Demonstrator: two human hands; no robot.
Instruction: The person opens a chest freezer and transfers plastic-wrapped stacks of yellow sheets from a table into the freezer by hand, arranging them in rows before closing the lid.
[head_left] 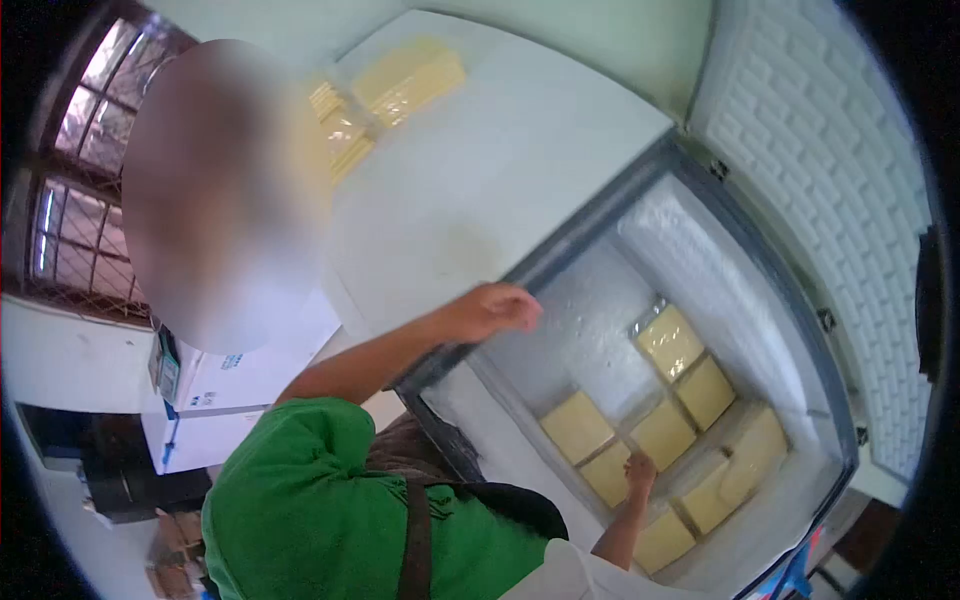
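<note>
Several flat, pale yellow packs (672,340) in clear plastic lie in rows on the floor of an open chest freezer (585,270). Down inside it, my right hand (640,470) has its fingers drawn together at the edges of the middle packs, over a yellow pack (609,474). Whatever those fingers grip is too small to make out. My left hand (497,310) is held at the freezer's dark near rim (570,232), fingers curled in and slightly blurred, with no pack in it.
A white surface (500,130) beside the freezer bears more yellow packs (410,80). The textured freezer lid (820,200) stands raised at the right. White boxes (235,385) stand at left below a barred window (90,190). A large blurred patch covers the upper left.
</note>
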